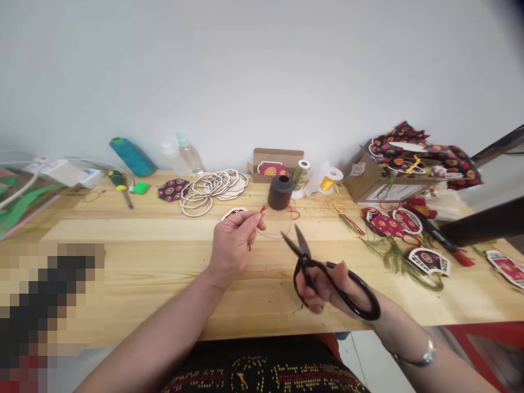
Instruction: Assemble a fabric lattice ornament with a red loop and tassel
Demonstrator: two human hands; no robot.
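My left hand is closed in a pinch on red thread, whose short ends stick up above the fingertips. A thin strand of it loops to the right, toward the black thread cone. A pair of black-handled scissors is in my right hand, with fingers through the handles and the blades slightly parted, pointing up and away from me. The blades are to the right of the thread, apart from it. Just behind my left hand lies a patterned piece with a pale edge, partly hidden.
Pale cut-out frames, a green-handled screwdriver and a teal thread cone lie toward the back left. A yellow spool stands beside a cardboard box full of patterned fabric. Tasselled ornaments and a black post are at right.
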